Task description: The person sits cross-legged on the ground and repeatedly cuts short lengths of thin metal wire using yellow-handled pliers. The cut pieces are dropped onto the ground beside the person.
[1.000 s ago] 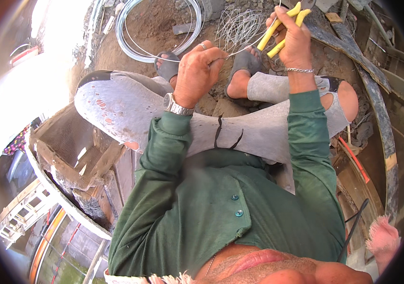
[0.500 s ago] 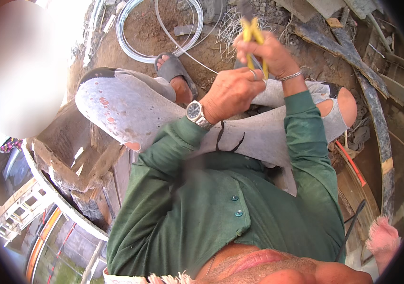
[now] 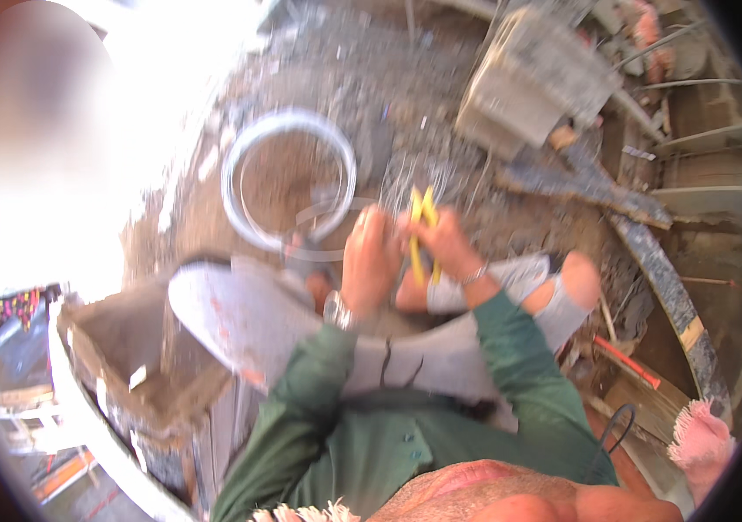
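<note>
My right hand (image 3: 445, 242) is closed around yellow-handled pliers (image 3: 417, 239), which stand roughly upright in front of my lap. Close beside it, my left hand (image 3: 368, 265) has its fingers curled in; a thin strand of pale wire (image 3: 323, 255) runs from the coil up to it. Motion blur hides the exact grip. On the ground beyond my knee lies the wire coil (image 3: 229, 178), a wide silvery ring. A tangle of loose wire pieces (image 3: 397, 181) lies just beyond both hands.
A concrete block (image 3: 527, 83) stands at the far right, near dark-stained boards (image 3: 658, 261). To my left is an open wooden box (image 3: 123, 335). A red-orange bar (image 3: 627, 361) lies at my right. My bent legs (image 3: 240, 322) frame the work.
The view has tipped to take in more ground ahead, with the concrete block now showing. Both hands appear lower and a little apart; the pliers have come away from my left fingers.
</note>
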A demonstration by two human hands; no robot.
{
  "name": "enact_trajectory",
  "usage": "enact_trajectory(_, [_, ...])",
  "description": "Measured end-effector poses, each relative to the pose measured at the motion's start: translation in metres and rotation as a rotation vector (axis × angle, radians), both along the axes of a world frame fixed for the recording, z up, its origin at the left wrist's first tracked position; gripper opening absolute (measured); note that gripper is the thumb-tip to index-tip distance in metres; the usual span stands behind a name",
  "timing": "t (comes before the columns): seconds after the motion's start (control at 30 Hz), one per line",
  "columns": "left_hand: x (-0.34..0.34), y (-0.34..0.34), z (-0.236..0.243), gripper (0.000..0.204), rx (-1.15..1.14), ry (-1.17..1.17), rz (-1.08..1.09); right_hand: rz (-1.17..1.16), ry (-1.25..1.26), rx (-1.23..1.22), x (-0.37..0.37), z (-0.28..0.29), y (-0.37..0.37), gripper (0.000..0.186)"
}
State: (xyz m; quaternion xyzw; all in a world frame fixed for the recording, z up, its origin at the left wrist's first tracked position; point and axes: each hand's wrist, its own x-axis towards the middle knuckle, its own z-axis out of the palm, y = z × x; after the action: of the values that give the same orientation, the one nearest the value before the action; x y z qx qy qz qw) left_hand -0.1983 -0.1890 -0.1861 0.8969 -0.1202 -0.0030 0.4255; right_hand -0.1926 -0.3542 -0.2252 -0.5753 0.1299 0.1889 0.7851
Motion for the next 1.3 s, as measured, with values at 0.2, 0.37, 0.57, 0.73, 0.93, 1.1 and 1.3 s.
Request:
enact_trajectory(0.2, [0.034, -0.008, 0.04, 0.035, 0.417, -0.399, -0.17, 0.108, -0.112, -0.274, 0.005, 0.003, -0.008, 0.026])
enact_trajectory(0.37, [0.057, 0.007, 0.029, 0.034, 0.73, -0.009, -0.413, 0.12, -0.125, -0.166, 0.005, 0.022, -0.008, 0.022])
enact_trajectory(0.57, [0.054, 0.009, 0.041, 0.037, 0.52, -0.004, -0.317, -0.119, -0.122, -0.171, 0.016, 0.003, -0.033, 0.023])
enact_trajectory(0.73, [0.066, 0.057, 0.054, 0.035, 0.287, 0.194, -0.561, -0.426, -0.147, -0.129, 0.036, 0.009, -0.095, 0.017])
enact_trajectory(0.93, [0.037, 0.041, 0.051, 0.017, 0.147, 0.341, -0.576, -0.447, -0.143, -0.094, 0.043, 0.03, -0.085, 0.023])
enact_trajectory(1.1, [0.035, 0.041, 0.018, 0.013, 0.141, 0.264, -0.326, -0.386, -0.154, -0.436, 0.037, 0.016, -0.071, 0.036])
enact_trajectory(1.3, [0.041, 0.044, 0.008, 0.013, -0.03, 0.249, -0.147, 0.147, -0.309, -0.821, -0.029, -0.009, -0.005, 0.033])
